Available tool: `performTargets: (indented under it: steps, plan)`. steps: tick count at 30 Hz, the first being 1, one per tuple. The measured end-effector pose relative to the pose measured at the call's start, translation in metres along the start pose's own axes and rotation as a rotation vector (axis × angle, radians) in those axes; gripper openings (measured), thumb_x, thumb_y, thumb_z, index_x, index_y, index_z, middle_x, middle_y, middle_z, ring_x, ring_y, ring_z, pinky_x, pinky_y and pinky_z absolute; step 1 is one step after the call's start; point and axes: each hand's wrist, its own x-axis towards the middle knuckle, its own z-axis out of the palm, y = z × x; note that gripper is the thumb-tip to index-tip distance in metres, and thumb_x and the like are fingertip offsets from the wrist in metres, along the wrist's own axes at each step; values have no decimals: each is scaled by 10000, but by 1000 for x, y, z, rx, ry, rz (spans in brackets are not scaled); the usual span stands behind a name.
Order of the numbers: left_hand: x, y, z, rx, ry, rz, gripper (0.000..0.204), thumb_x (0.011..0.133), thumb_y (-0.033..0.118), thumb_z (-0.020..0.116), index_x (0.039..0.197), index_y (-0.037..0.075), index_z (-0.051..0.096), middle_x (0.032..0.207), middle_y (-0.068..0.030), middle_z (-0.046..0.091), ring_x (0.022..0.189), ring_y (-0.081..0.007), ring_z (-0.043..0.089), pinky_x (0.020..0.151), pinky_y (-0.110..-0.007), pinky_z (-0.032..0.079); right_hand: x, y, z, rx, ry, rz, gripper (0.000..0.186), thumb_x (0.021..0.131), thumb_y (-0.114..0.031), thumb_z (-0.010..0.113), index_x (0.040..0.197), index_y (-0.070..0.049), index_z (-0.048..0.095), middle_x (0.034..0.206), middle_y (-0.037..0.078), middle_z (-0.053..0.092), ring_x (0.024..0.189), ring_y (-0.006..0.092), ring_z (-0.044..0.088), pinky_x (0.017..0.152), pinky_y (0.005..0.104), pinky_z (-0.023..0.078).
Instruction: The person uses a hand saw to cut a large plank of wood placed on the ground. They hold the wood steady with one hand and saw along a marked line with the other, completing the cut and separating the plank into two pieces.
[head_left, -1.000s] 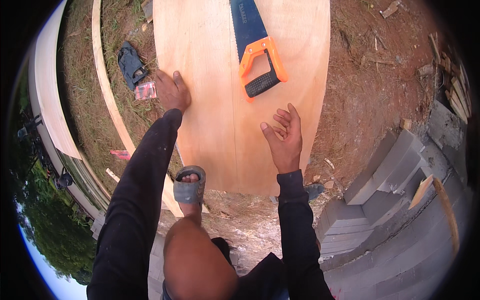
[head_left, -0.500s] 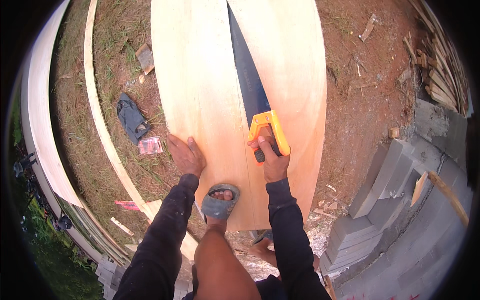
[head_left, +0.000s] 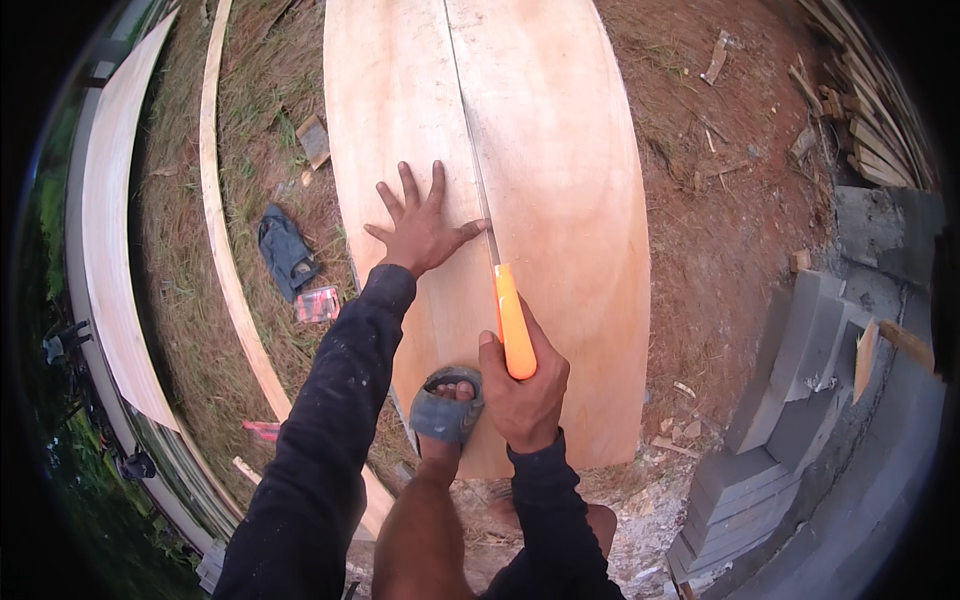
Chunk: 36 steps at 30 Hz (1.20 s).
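A large pale sheet of plywood [head_left: 570, 150] lies in front of me, with a long line running down its middle. My right hand [head_left: 531, 398] is wrapped round the orange handle of a handsaw [head_left: 514, 325]. The saw stands on edge, its thin blade lined up with the line on the sheet. My left hand [head_left: 425, 230] lies flat on the plywood, fingers spread, the thumb reaching to the blade. My sandalled foot [head_left: 447, 405] rests on the near left part of the sheet. Whether the teeth are in the wood is hidden.
A long thin wooden strip [head_left: 222, 220] and another pale board [head_left: 115, 230] lie to the left. Between strip and sheet are a dark cloth-like item [head_left: 285, 250] and a red packet [head_left: 317, 304]. Grey blocks [head_left: 740, 490] stand at right, with stacked timber [head_left: 880, 110] beyond.
The handsaw has turned from lying slanted on its side to standing on edge along the line. My left hand has moved from the sheet's left edge to beside the blade, fingers spread.
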Motion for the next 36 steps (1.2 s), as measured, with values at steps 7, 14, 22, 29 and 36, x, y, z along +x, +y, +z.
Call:
performTargets:
  steps: [7,14,22,29,36]
  plan:
    - [14,1,-3,97,-212,5,1630,455,506,987,1574,348,-188,1586,-231,-344,1402,-582,-305,919,-921,89,-57,-33,-33,-44,-65,120,550,840,39,626,1383,51,545,1059,199,741,876,237,753,744,308,571]
    - [16,1,-8,92,-257,-3,1626,474,464,992,1568,350,-206,1568,-227,-381,1390,-571,-335,928,-918,77,-72,-36,-30,-234,-23,133,572,793,47,658,1358,64,570,998,204,740,791,234,751,717,309,568]
    - [18,9,-10,110,-278,-27,1606,495,449,989,1569,355,-201,1586,-215,-354,1412,-561,-306,957,-905,74,26,-6,1,-160,-55,167,588,796,71,585,1383,50,556,898,179,738,789,194,746,722,310,572]
    - [21,8,-2,107,-245,-7,1677,395,438,1016,1577,354,-170,1587,-249,-332,1410,-602,-267,912,-919,122,-20,-2,-6,-161,60,-69,601,785,74,574,1385,47,559,860,155,736,714,165,716,685,303,563]
    - [17,10,-8,135,-259,-28,1617,474,463,993,1571,362,-191,1587,-221,-346,1418,-568,-285,956,-908,93,55,1,17,-177,39,13,550,814,13,614,1361,54,574,643,111,573,566,100,542,548,286,464]
